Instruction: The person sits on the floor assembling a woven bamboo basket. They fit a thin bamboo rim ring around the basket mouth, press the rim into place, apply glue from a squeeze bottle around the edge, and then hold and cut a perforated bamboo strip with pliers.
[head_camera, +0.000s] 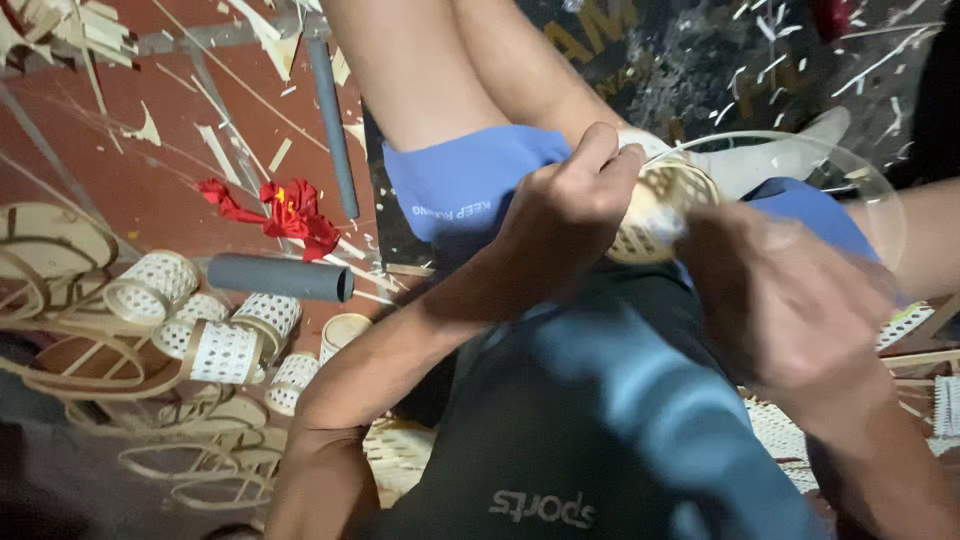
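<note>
My left hand (565, 205) is closed around a small pale woven basket cylinder (655, 210), gripping its left side over my lap. My right hand (790, 305) is blurred just below and right of the basket, fingers curled near its rim; whether it pinches anything I cannot tell. A thin bent cane strip (850, 165) arcs from the basket up and round to the right. My knees in blue shorts (455, 185) lie under the work.
On the red floor at left lie several finished woven cylinders (225, 345), a dark grey pipe piece (280, 277), a longer grey pipe (332, 120), a red cloth scrap (285, 215), cane hoops (60, 260) and scattered shavings. Woven mesh (905, 325) shows at right.
</note>
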